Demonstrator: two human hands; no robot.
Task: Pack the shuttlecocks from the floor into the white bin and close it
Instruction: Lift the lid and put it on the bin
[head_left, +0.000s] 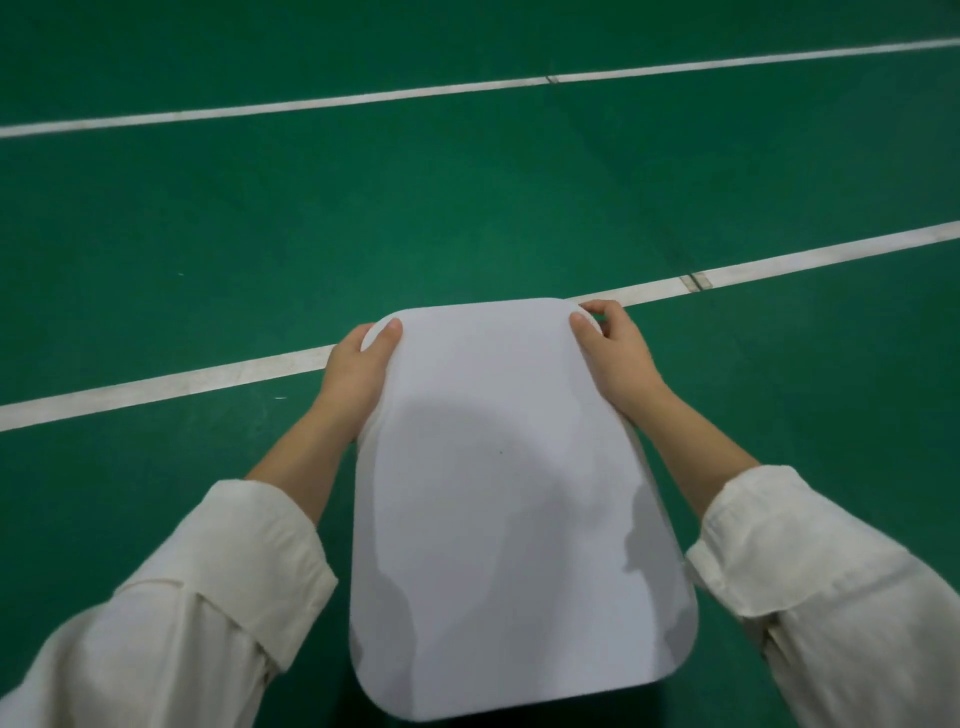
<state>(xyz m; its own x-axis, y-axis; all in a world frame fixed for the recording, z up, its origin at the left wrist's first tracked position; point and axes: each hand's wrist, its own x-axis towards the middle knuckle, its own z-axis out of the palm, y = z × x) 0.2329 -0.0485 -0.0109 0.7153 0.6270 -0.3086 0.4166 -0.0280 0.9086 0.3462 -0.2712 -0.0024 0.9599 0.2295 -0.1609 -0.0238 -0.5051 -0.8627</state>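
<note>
While both hands grip it | lid (509, 493) unmarked | left hand (358, 364) | right hand (613, 353)

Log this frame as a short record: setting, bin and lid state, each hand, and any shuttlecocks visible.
setting: green court floor with white lines
bin: hidden under the white lid; only a sliver of rim shows
lid: lying over the bin, whether pressed fully shut cannot be told
left hand: gripping the lid's far left corner, thumb on top
right hand: gripping the far right corner, thumb on top
shuttlecocks: none visible on the floor
</note>
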